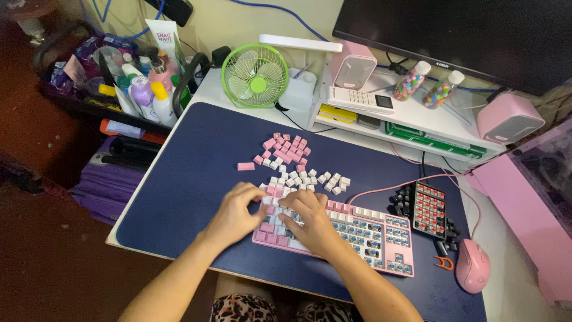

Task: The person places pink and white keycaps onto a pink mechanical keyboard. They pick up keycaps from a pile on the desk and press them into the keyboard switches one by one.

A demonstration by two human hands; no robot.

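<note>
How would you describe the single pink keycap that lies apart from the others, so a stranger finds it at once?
Start at the dark blue desk mat. Left of the pile of pink keycaps lies one lone keycap. It is long and rectangular and touches no other cap.

both hands on pink keyboard (357, 235), left hand (235, 211), right hand (310, 223), loose keycaps (292, 164) behind

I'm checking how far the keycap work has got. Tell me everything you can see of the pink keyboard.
The pink keyboard lies flat and slightly askew on the dark blue desk mat. Its case looks like pink plastic. Pink and white caps sit along the left end and top row; most of the rest shows bare blue switches. The left hand and right hand rest on its left end.
</note>
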